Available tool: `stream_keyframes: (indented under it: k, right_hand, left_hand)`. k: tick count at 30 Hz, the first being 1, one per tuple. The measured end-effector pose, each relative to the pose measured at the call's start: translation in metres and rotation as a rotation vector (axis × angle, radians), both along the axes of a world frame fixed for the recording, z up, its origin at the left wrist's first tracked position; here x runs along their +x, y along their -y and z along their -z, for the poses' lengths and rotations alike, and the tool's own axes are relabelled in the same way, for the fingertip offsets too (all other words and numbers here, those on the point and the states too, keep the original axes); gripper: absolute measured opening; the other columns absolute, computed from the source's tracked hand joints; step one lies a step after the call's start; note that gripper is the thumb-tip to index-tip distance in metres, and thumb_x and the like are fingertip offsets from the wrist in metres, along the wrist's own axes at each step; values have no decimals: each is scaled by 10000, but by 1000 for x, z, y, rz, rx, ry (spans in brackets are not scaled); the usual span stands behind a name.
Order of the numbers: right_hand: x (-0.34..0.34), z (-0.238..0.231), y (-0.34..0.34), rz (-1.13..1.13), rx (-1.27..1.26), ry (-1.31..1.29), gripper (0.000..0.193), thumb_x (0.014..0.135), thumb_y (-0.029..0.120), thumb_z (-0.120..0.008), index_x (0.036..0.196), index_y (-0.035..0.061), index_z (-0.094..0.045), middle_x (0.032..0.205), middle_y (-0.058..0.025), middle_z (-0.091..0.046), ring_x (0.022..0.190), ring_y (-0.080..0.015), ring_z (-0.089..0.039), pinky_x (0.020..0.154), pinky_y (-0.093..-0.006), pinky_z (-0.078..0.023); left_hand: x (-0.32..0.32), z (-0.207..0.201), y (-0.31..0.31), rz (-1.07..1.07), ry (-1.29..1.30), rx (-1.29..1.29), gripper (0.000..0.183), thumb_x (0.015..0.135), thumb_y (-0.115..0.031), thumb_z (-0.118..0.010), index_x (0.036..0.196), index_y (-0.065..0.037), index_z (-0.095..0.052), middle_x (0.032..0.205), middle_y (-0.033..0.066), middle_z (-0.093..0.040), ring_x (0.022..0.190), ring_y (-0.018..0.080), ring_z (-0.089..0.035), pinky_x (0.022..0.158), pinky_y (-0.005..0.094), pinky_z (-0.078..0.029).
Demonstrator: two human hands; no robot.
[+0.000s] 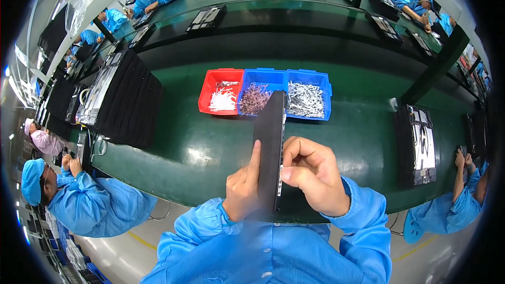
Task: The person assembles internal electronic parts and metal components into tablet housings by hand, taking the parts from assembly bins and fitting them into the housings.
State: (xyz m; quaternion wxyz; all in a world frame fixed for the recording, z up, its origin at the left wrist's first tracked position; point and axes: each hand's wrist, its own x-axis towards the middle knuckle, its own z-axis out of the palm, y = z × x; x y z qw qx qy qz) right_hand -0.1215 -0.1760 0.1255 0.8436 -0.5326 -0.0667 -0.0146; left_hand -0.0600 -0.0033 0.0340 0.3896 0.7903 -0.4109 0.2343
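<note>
A flat black tray-like unit [269, 150] stands tilted up on its edge before me, its broad dark back toward the left. My left hand [243, 185] is closed on it from that side, index finger stretched along the back. On the other side, my right hand [314, 174] has thumb and curled fingers pinched against the unit's narrow light-marked side; whatever lies between the fingertips is hidden. Behind the unit sit three joined bins: a red bin [203, 94] with small white pieces, a blue bin [247, 76] with brownish-purple pieces, and another blue bin [327, 92] with silvery-white pieces.
A tall stack of black units [131, 105] rises at the left of the green table [184, 131]. More units [421, 144] stand at the right, near a dark post [439, 66]. A raised shelf [252, 26] crosses behind. Co-workers in blue [94, 200] sit on both sides and opposite.
</note>
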Motion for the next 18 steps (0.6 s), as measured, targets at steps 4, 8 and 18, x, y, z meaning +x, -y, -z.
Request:
stream_keyframes:
  k: [4, 8, 18]
  right_hand:
    - [0, 1, -3, 29, 2, -11, 67, 943, -23, -597, 993, -12, -554, 970, -96, -642, 837, -122, -637, 716, -290, -549]
    - [0, 1, -5, 20, 78, -37, 92, 927, -38, -588, 990, 4, -535, 952, -79, -625, 828, -111, -619, 702, -278, -533]
    - [0, 2, -6, 24, 97, -72, 122, 904, -38, -592, 988, 23, -528, 953, -39, -583, 841, -78, -534, 729, -247, -461]
  left_hand:
    - [-2, 4, -2, -10, 0, 20, 769, 805, -64, -749, 1473, 161, -440, 668, 76, -623, 528, 182, -609, 507, 322, -509]
    - [-6, 4, -5, -61, -48, 79, 666, 844, -114, -733, 1424, 134, -520, 868, 162, -728, 644, 236, -716, 585, 331, -565]
    - [-7, -6, -5, -27, -99, 94, 713, 829, -68, -736, 1463, 136, -480, 779, 139, -709, 619, 220, -699, 574, 327, -552]
